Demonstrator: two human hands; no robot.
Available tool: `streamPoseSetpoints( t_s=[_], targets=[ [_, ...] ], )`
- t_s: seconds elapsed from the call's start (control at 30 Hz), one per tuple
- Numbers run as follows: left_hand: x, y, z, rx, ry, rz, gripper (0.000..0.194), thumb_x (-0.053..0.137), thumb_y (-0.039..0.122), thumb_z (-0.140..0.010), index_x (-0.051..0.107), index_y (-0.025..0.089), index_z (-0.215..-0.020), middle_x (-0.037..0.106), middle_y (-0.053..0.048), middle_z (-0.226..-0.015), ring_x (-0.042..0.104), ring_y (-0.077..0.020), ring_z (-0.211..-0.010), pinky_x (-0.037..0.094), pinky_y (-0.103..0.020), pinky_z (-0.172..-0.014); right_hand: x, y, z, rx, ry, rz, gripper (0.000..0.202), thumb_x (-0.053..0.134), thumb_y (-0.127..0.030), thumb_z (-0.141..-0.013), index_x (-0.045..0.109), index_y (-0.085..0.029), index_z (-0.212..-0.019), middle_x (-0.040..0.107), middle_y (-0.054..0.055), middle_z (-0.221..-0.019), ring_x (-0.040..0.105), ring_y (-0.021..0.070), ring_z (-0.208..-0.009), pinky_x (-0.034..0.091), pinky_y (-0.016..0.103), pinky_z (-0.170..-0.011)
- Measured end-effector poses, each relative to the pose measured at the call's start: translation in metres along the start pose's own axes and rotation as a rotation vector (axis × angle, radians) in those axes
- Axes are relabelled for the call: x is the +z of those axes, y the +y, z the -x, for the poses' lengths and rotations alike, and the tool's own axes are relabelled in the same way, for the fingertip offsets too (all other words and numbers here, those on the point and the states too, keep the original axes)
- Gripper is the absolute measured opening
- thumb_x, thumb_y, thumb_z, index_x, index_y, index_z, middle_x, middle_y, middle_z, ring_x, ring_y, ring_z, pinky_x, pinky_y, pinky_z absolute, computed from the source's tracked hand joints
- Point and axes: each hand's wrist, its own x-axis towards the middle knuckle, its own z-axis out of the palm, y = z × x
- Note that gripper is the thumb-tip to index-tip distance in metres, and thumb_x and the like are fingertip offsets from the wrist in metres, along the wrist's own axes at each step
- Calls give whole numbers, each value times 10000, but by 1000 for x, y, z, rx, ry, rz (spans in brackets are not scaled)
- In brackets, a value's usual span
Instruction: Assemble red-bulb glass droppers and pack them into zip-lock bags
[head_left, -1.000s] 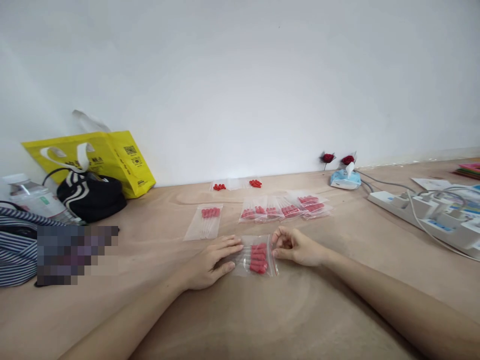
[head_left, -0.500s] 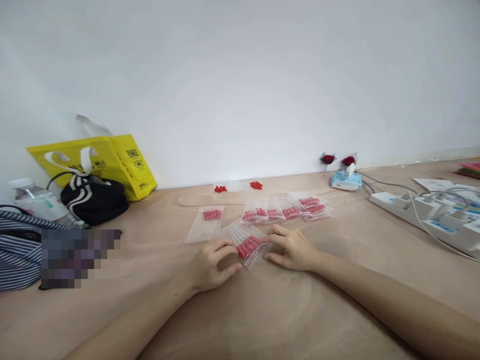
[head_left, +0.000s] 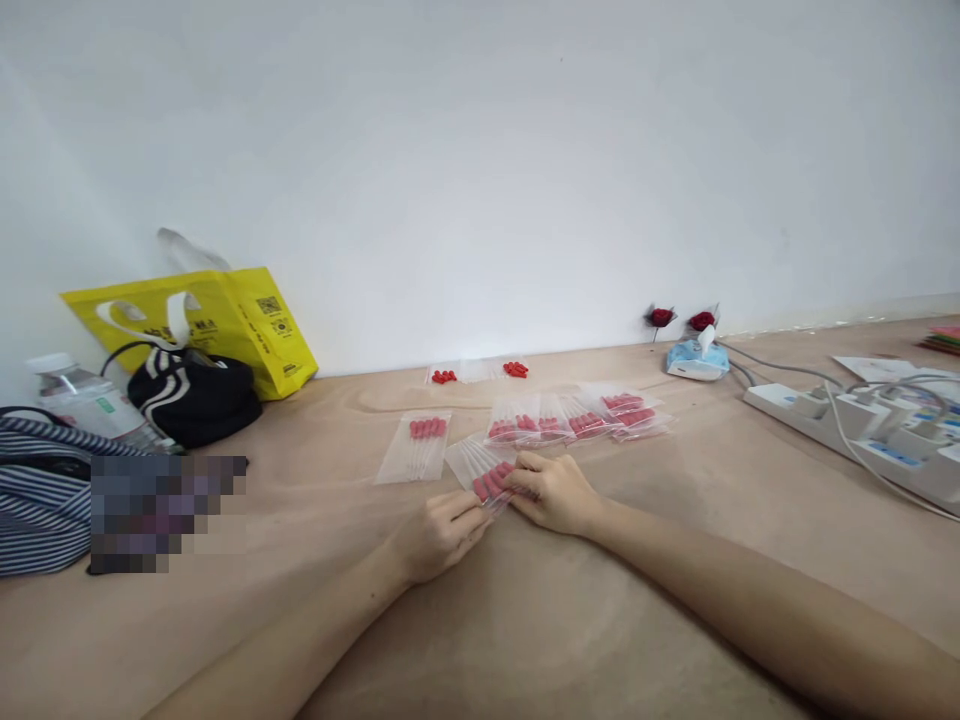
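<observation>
A clear zip bag (head_left: 459, 455) holding several thin white sticks with red tips (head_left: 491, 482) lies between my hands, its red-tip end toward me. My left hand (head_left: 442, 537) pinches the near edge of the bag at its left corner. On the other side, my right hand (head_left: 556, 492) has its thumb and fingers closed on the right edge, beside the red tips. Both hands partly cover the bag's near edge. Just beyond to the left, another bag (head_left: 390, 458) with red-tipped sticks lies flat, while several filled bags (head_left: 553, 425) overlap behind my right hand.
Further bags with red tips (head_left: 515, 370) lie near the wall. A yellow tote bag (head_left: 292, 345), black pouch (head_left: 202, 405), plastic bottle (head_left: 97, 405) and striped cloth (head_left: 37, 500) are left. Tissues (head_left: 697, 362), red flowers (head_left: 702, 321) and a power strip (head_left: 780, 402) with cables are right.
My left fingers have closed from an open curve onto the bag's near edge. My right hand has moved left and tightened on the bag's right side. The view has shifted slightly.
</observation>
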Motion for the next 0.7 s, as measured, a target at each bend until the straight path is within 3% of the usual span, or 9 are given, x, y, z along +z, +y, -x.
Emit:
streamPoseSetpoints(
  t_s=[0.17, 0.23, 0.37, 0.43, 0.53, 0.7],
  targets=[
    [-12, -13, 7, 131, 41, -132, 255, 373, 169, -864, 605, 158, -758, 645, -54, -731, 596, -132, -637, 491, -229, -586, -15, 22, 14, -40, -18, -114, 274, 521, -387, -767, 601, -217, -966, 568, 31, -815, 535, 122, -663, 332, 218, -538],
    [-16, -17, 9, 166, 89, -184, 202, 408, 171, -853, 602, 159, -798, 651, -55, -763, 607, -135, -674, 502, -230, -619, -18, 28, 20, -81, -25, -107, 268, 511, -366, -778, 597, -215, -983, 578, 26, -808, 535, 113, -646, 333, 216, -538],
    [-16, -23, 9, 281, 202, -302, 157, 448, 153, -838, 578, 140, -927, 652, -66, -820, 620, -142, -726, 512, -235, -638, -13, 31, 21, -237, 84, 72, 196, 457, -283, -817, 619, -193, -881, 600, 12, -726, 522, 101, -590, 290, 227, -502],
    [-12, -26, 8, 324, 229, -327, 145, 450, 138, -837, 578, 142, -903, 647, -48, -766, 617, -130, -667, 510, -229, -602, -8, 29, 17, -325, 167, 177, 203, 443, -272, -830, 621, -179, -800, 584, 3, -642, 505, 98, -554, 267, 238, -489],
    [-6, -29, 9, 319, 233, -340, 136, 451, 130, -837, 584, 151, -817, 621, -21, -668, 592, -108, -572, 495, -212, -543, -4, 29, 9, -409, 232, 288, 227, 431, -245, -841, 599, -164, -711, 544, -9, -563, 477, 98, -523, 248, 252, -483],
    [-6, -31, 11, 305, 203, -353, 175, 429, 130, -848, 582, 151, -765, 601, -13, -628, 572, -96, -535, 482, -199, -517, -2, 35, 4, -508, 230, 378, 190, 429, -160, -839, 569, -152, -710, 538, -13, -575, 454, 95, -524, 241, 259, -489]
  ],
)
